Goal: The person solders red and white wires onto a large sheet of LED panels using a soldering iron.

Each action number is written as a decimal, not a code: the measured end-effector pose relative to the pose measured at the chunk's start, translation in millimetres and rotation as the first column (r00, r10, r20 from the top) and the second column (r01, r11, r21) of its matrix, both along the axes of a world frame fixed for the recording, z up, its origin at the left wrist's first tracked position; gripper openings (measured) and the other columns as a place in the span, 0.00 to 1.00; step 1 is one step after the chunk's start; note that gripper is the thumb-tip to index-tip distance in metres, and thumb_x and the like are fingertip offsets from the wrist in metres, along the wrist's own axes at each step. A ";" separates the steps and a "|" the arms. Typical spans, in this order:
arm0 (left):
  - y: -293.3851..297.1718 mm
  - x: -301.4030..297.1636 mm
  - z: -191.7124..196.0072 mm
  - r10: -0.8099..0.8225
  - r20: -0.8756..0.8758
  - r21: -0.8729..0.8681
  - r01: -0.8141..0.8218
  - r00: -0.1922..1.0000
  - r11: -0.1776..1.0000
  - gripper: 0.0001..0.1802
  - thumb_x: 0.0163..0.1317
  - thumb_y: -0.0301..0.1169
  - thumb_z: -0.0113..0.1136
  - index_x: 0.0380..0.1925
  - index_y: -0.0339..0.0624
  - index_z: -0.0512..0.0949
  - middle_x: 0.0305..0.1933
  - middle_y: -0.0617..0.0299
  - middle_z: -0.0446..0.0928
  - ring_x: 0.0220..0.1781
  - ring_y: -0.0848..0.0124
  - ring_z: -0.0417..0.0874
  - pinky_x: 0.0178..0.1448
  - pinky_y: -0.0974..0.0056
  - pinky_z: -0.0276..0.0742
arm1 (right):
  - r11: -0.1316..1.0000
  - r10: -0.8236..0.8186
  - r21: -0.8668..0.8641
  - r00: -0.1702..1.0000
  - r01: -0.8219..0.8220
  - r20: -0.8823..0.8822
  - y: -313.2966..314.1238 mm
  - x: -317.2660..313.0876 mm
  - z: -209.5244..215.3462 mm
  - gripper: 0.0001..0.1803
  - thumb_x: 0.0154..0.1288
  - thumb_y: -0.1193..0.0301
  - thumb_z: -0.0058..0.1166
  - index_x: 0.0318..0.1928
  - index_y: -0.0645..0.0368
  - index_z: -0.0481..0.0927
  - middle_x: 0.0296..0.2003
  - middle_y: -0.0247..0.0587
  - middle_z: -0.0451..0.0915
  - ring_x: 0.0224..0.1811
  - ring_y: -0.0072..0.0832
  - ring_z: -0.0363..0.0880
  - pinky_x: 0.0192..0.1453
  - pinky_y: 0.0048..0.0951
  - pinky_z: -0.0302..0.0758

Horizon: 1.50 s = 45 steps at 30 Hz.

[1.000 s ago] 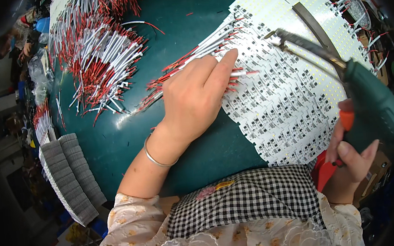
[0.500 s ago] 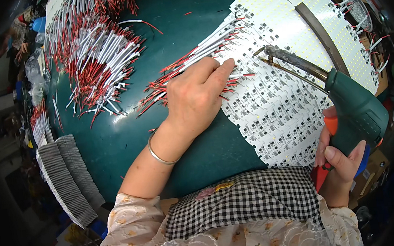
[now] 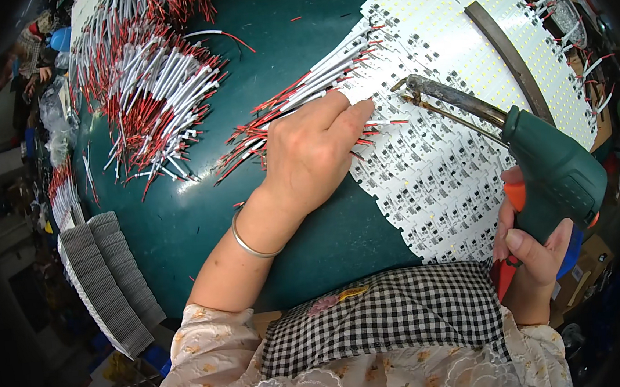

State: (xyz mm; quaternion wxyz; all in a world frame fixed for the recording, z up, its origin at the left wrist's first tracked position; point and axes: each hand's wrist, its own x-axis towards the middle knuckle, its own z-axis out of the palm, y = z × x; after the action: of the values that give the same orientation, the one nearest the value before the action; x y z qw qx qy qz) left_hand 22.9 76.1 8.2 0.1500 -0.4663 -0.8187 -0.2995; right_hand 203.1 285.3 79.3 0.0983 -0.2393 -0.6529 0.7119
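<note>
My left hand (image 3: 313,149) is closed at the left edge of a sheet of white circuit boards (image 3: 434,182). Between its thumb and fingers is a white-sleeved wire (image 3: 386,122) whose red end points right, over the boards. A row of similar red and white wires (image 3: 315,79) fans out from under and beyond that hand. On the right, my right hand (image 3: 525,248) grips a dark green soldering gun (image 3: 555,172) with an orange trigger. Its blackened tip (image 3: 408,89) hangs close to the wire's end, just above and right of it; whether they touch I cannot tell.
Big heaps of red and white wires (image 3: 161,96) lie at the far left of the green table (image 3: 203,240). A dark curved bar (image 3: 509,62) rests across the boards. Stacked grey strips (image 3: 111,281) stand at the left edge. Another person's hand (image 3: 44,74) shows at far left.
The soldering gun's tip has moved left and slightly down, nearer the wire. My left hand has shifted slightly, and the wire's end reaches a little farther right.
</note>
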 end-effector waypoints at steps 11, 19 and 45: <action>-3.0 -2.7 -1.8 -0.019 0.207 0.032 0.012 0.978 0.999 0.27 0.34 0.09 0.55 0.37 0.43 0.85 0.29 0.59 0.80 0.28 0.65 0.81 0.29 0.65 0.75 | 0.983 0.103 -0.159 0.994 -0.095 0.044 7.5 8.6 -2.1 0.35 0.50 0.84 0.61 0.61 0.74 0.65 0.53 0.60 0.73 0.29 0.25 0.73 0.25 0.21 0.75; 0.3 -0.7 0.6 -0.029 0.197 0.019 0.026 0.980 0.999 0.25 0.35 0.09 0.57 0.37 0.41 0.84 0.28 0.59 0.77 0.26 0.63 0.80 0.28 0.63 0.74 | 0.999 -0.003 -0.035 0.991 0.008 0.137 -8.7 -4.1 0.7 0.33 0.50 0.75 0.60 0.57 0.75 0.65 0.33 0.48 0.74 0.19 0.24 0.73 0.19 0.22 0.73; 3.1 1.4 1.2 -0.002 0.126 0.024 -0.001 0.992 1.000 0.24 0.36 0.10 0.59 0.37 0.40 0.83 0.29 0.58 0.78 0.28 0.63 0.81 0.29 0.63 0.77 | 1.000 0.016 0.009 1.000 -0.015 -0.025 5.3 -0.1 -6.2 0.36 0.56 0.64 0.66 0.56 0.76 0.64 0.22 0.42 0.72 0.14 0.22 0.70 0.16 0.21 0.70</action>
State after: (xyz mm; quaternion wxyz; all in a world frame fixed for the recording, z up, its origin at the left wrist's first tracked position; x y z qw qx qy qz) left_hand 24.3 79.2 9.4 0.1036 -0.4451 -0.8227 -0.3381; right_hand 203.0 290.6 73.1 0.1019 -0.2250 -0.6565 0.7127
